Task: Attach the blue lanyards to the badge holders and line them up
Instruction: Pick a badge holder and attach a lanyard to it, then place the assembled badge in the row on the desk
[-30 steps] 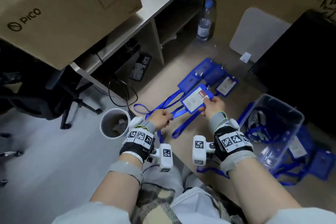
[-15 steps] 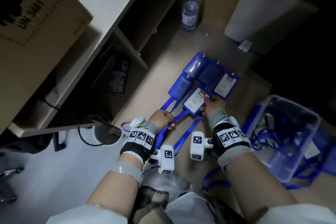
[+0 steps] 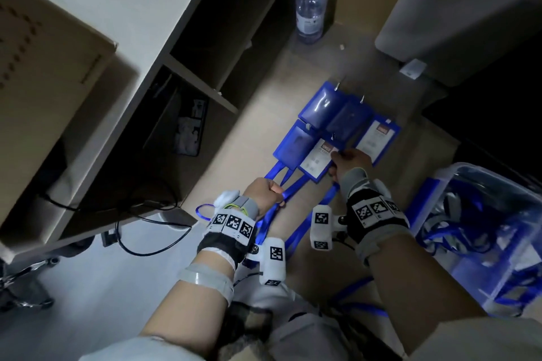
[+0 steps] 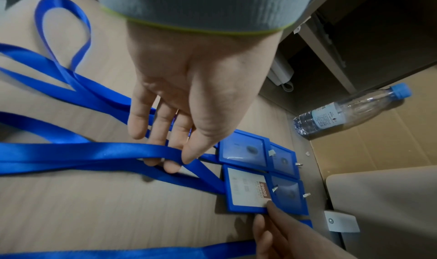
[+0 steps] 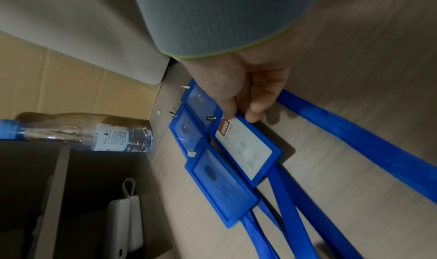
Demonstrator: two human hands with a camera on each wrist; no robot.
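Several blue badge holders lie together on the floor, two of them showing white cards. The nearest carded badge holder (image 3: 318, 160) (image 4: 247, 190) (image 5: 246, 147) lies flat beside an empty badge holder (image 3: 294, 142). My right hand (image 3: 341, 157) (image 5: 241, 113) pinches its top corner with thumb and forefinger. A blue lanyard (image 3: 293, 184) (image 4: 94, 151) runs from the holder's near end back towards me. My left hand (image 3: 271, 193) (image 4: 182, 160) pinches that strap between thumb and fingers, a little short of the holder. More straps trail across the floor.
A clear plastic bin (image 3: 528, 184) holding more lanyards and holders stands at my right. A water bottle (image 3: 311, 9) stands beyond the badges beside a desk's shelf unit (image 3: 202, 79). A grey panel (image 3: 457, 9) leans at the back right. Cables (image 3: 146, 231) hang at the left.
The carded badge holder went from raised in my right hand down to the floor beside the others. Both hands moved forward with it, and my head leaned in closer.
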